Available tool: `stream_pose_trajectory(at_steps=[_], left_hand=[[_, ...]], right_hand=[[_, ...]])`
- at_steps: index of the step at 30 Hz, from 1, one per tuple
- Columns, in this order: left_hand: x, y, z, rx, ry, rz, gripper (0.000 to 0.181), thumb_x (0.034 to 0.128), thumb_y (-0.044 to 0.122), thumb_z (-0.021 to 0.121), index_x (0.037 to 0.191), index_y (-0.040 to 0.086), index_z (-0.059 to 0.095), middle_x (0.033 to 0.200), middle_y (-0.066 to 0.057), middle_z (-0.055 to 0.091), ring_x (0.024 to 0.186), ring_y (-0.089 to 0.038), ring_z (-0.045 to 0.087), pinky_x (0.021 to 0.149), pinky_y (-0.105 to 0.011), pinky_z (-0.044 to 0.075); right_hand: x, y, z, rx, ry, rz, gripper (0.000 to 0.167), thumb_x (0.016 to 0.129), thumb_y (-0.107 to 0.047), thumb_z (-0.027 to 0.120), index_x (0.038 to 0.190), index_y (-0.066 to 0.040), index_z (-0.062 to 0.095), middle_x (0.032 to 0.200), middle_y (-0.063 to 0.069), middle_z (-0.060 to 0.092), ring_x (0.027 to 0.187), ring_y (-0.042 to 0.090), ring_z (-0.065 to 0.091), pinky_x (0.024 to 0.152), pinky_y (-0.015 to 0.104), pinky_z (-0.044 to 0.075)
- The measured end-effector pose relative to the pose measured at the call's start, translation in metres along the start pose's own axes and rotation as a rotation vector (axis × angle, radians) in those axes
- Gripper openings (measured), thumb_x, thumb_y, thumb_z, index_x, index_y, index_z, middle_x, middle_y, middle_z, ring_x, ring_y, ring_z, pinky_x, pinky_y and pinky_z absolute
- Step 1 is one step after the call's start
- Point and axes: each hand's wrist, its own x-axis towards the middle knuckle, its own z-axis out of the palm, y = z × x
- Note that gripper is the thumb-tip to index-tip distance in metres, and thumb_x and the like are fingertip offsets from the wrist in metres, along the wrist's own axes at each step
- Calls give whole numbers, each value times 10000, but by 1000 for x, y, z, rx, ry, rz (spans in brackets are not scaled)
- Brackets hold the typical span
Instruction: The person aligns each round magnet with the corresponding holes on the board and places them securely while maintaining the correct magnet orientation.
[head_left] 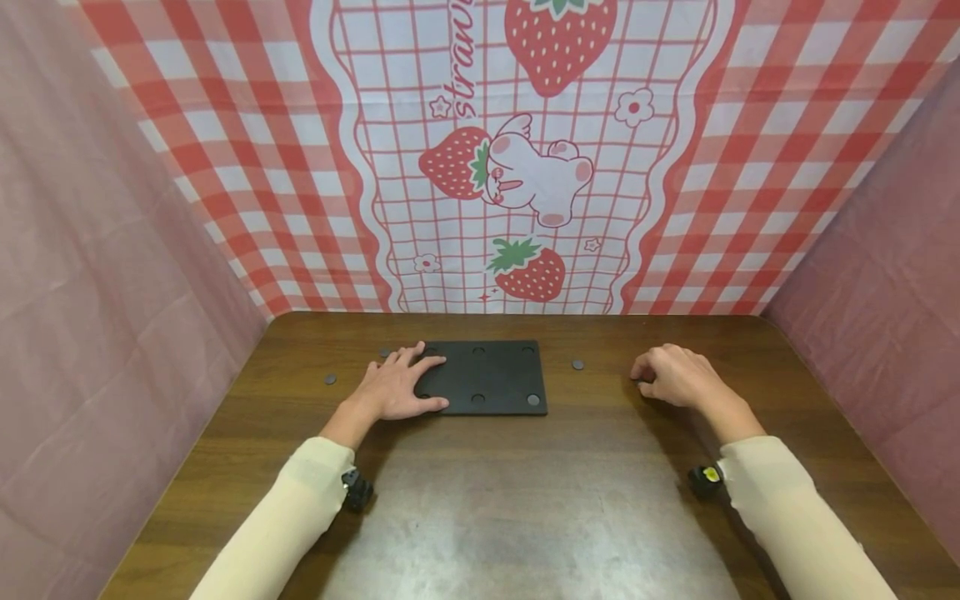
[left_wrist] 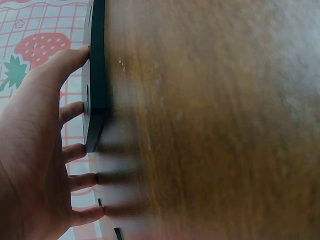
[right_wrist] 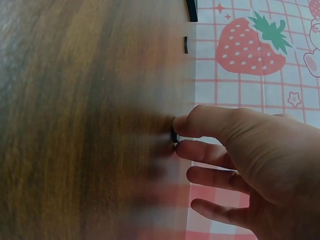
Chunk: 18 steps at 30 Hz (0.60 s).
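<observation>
A flat black rectangular board [head_left: 502, 379] with several round recesses lies on the table. A grey disc [head_left: 533, 400] sits in its near right recess. My left hand [head_left: 397, 387] rests spread over the board's left end, with thumb and some fingertips touching it and the others on the table beyond its edge. To the right of the board, my right hand [head_left: 678, 375] pinches a small dark disc [right_wrist: 175, 131] between thumb and index finger, down at the tabletop. The other fingers of that hand are bent and hold nothing.
One loose disc [head_left: 577, 365] lies between the board and my right hand. Another disc [head_left: 331, 379] is left of my left hand, and a third disc [head_left: 385, 353] lies by its fingertips. A strawberry-print cloth [head_left: 525, 275] hangs behind the wooden table [head_left: 510, 500].
</observation>
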Motion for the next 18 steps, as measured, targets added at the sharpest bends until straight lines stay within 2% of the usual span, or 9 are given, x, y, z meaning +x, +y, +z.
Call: stream_pose_trajectory(at_steps=[8,18], left_hand=[[-1,-1,0,-9,3,6,860,1032,678,668,1761,309,401,1897,-178,227,1705,-527,323,1252,-859,317],[-1,1,-1,-6,-1,5,858,1032,672,675,1761,312,402,1896,-182,229,1705,-530,321,1256,-864,309]], right_hand=[[-2,-2,2,-14,37,8,136,889,-180,894,1005,-155,827,895,31,737,826,212,639,662,468,543],[-3,-8,4,-19,32,12,165,883,-161,886,1008,-157,779,925,27,737,814,200,613,671,472,550]])
